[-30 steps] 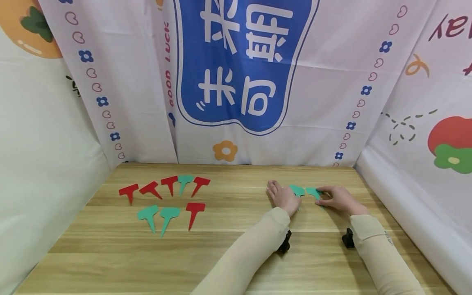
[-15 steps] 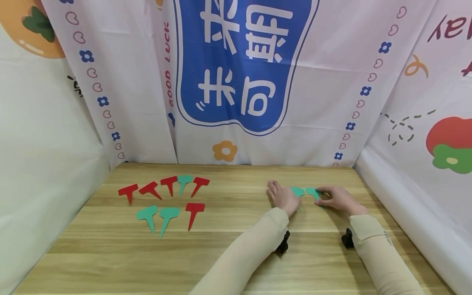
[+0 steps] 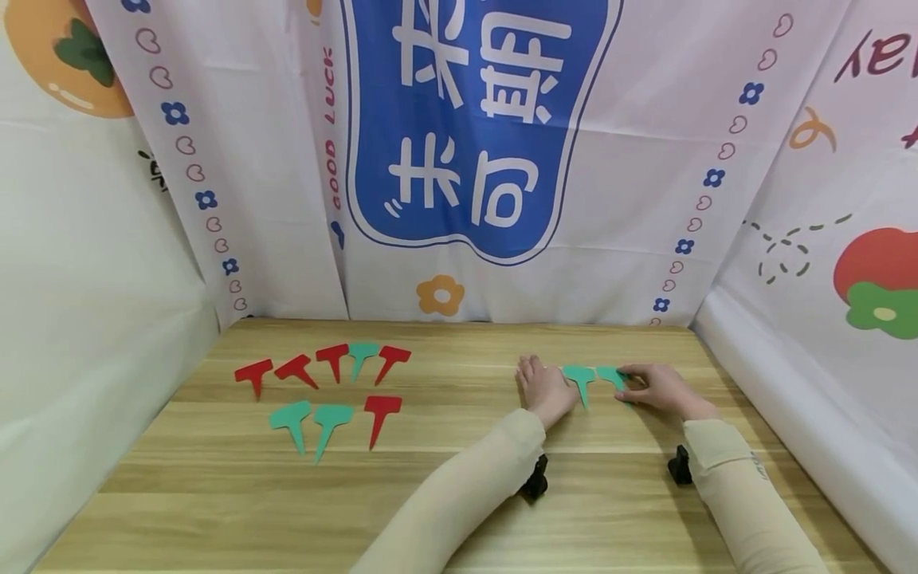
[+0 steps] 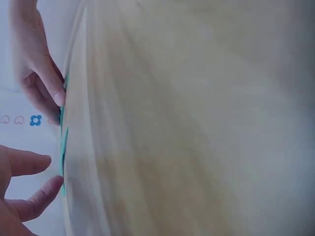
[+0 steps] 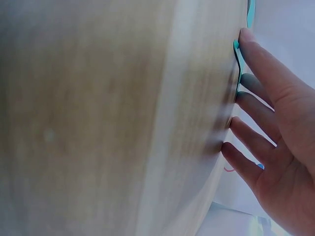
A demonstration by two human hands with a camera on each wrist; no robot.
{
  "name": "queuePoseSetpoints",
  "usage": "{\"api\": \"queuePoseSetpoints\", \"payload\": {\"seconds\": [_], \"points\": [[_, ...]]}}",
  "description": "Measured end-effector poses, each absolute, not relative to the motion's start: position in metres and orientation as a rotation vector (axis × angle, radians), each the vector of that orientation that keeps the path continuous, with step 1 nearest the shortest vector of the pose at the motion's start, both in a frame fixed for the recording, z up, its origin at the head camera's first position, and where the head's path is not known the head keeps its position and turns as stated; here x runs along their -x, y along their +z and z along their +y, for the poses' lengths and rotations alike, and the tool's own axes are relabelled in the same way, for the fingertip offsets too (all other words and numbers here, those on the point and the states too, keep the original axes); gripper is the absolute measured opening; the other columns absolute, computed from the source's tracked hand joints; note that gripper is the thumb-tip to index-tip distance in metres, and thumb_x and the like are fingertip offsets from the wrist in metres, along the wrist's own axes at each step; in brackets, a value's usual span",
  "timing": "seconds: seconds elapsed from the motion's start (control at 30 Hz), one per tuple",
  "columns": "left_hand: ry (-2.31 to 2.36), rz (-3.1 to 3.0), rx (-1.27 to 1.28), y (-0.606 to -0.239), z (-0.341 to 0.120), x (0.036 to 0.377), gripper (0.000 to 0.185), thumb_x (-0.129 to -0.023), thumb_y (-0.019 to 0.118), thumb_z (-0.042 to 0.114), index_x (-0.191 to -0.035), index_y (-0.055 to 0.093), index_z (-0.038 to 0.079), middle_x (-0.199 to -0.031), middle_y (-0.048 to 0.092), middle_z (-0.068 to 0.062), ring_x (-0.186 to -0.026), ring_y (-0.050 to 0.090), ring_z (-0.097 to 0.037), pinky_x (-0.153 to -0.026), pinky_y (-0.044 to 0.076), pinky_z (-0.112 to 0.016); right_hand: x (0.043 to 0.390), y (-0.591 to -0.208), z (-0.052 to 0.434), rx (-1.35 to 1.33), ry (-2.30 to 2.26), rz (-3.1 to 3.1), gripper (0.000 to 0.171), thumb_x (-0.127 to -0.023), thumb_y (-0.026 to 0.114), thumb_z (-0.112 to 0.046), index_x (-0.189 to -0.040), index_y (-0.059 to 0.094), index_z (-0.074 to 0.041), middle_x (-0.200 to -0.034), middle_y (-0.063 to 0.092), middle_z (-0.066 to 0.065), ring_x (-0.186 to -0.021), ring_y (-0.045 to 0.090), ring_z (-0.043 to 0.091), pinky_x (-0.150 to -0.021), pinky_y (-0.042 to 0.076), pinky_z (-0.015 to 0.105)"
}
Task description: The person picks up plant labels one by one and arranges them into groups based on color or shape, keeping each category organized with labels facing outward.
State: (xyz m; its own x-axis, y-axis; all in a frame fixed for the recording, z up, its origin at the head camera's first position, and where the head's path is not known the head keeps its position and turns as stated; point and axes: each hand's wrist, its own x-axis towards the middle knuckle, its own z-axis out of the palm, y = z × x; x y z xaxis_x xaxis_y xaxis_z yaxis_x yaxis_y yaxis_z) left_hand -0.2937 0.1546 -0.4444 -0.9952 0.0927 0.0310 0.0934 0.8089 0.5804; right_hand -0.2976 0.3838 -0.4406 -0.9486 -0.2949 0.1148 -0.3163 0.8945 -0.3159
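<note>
My left hand (image 3: 548, 392) is beside a T-shaped green plant label (image 3: 579, 374) lying on the right part of the table. In the left wrist view its thumb and fingers are spread, with a fingertip right at that label's edge. Just to the right lies a second green label (image 3: 610, 373), partly hidden by my right hand (image 3: 661, 389). The thumb and fingers of the right hand hold this label at its edges, as the right wrist view also shows; the other fingertips (image 5: 227, 147) rest on the wood.
On the left of the wooden table (image 3: 237, 510) lie several red labels (image 3: 254, 373) and several green labels (image 3: 334, 416) in two loose rows. A printed cloth (image 3: 459, 279) hangs at the back edge, and white side panels flank the table.
My left hand has shifted slightly left off the left green label, uncovering its stem. The right hand stays at the other label.
</note>
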Motion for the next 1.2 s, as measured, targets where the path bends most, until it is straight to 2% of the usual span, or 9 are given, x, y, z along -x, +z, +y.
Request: {"api": "queuePoseSetpoints", "payload": {"seconds": [0.1,0.17,0.3,0.47,0.53,0.7,1.2], "points": [[-1.035,-2.941,0.214,-0.444,0.147,0.291,0.022,-0.078,0.062,0.02,-0.058,0.056,0.012,-0.15,0.033,-0.02,-0.144,0.016,-0.04,-0.117,0.012,-0.053,0.298,-0.441,0.384,-0.481,0.513,-3.004,0.059,-0.079,0.074,-0.038,-0.123,0.06,0.0,-0.122,0.06,0.027,-0.116,0.052,0.048,-0.097,0.04,0.06],[-1.087,-2.906,0.25,-0.443,0.142,0.289,0.01,-0.076,0.063,0.019,-0.072,0.064,0.01,-0.148,0.036,-0.019,-0.143,0.019,-0.04,-0.116,0.013,-0.053,0.297,-0.44,0.384,-0.477,0.518,-3.009,0.06,-0.079,0.074,-0.039,-0.123,0.06,0.0,-0.123,0.059,0.027,-0.116,0.051,0.049,-0.097,0.039,0.06],[-1.123,-2.859,0.294,-0.439,0.132,0.287,0.032,-0.077,0.064,0.021,-0.107,0.066,0.009,-0.143,0.043,-0.015,-0.141,0.026,-0.036,-0.116,0.018,-0.051,0.297,-0.44,0.383,-0.469,0.535,-3.016,0.061,-0.079,0.074,-0.039,-0.124,0.059,0.0,-0.124,0.058,0.028,-0.117,0.05,0.049,-0.098,0.038,0.061],[-1.113,-2.854,0.324,-0.433,0.117,0.286,0.048,-0.08,0.066,0.025,-0.125,0.058,0.009,-0.147,0.04,-0.014,-0.141,0.027,-0.034,-0.116,0.019,-0.049,0.297,-0.439,0.383,-0.474,0.526,-3.018,0.061,-0.08,0.073,-0.038,-0.124,0.059,0.0,-0.124,0.058,0.028,-0.117,0.05,0.049,-0.098,0.038,0.06],[-1.121,-2.858,0.329,-0.431,0.111,0.286,0.05,-0.082,0.065,0.025,-0.129,0.055,0.01,-0.15,0.036,-0.014,-0.143,0.024,-0.034,-0.117,0.017,-0.048,0.297,-0.44,0.384,-0.479,0.514,-3.013,0.06,-0.08,0.074,-0.038,-0.124,0.059,0.001,-0.124,0.058,0.028,-0.116,0.051,0.049,-0.098,0.039,0.06],[-1.101,-2.853,0.348,-0.428,0.098,0.29,0.051,-0.086,0.063,0.028,-0.132,0.053,0.011,-0.15,0.037,-0.012,-0.142,0.026,-0.032,-0.117,0.018,-0.047,0.298,-0.439,0.384,-0.481,0.503,-3.016,0.06,-0.08,0.074,-0.038,-0.124,0.059,0.001,-0.124,0.058,0.028,-0.116,0.051,0.049,-0.098,0.039,0.06],[-1.01,-2.789,0.367,-0.422,0.05,0.294,0.051,-0.085,0.064,0.028,-0.131,0.054,0.009,-0.147,0.041,-0.015,-0.139,0.032,-0.035,-0.116,0.02,-0.048,0.298,-0.439,0.385,-0.46,0.497,-3.023,0.061,-0.079,0.073,-0.041,-0.124,0.06,-0.001,-0.124,0.058,0.028,-0.116,0.051,0.049,-0.098,0.038,0.061]]}}
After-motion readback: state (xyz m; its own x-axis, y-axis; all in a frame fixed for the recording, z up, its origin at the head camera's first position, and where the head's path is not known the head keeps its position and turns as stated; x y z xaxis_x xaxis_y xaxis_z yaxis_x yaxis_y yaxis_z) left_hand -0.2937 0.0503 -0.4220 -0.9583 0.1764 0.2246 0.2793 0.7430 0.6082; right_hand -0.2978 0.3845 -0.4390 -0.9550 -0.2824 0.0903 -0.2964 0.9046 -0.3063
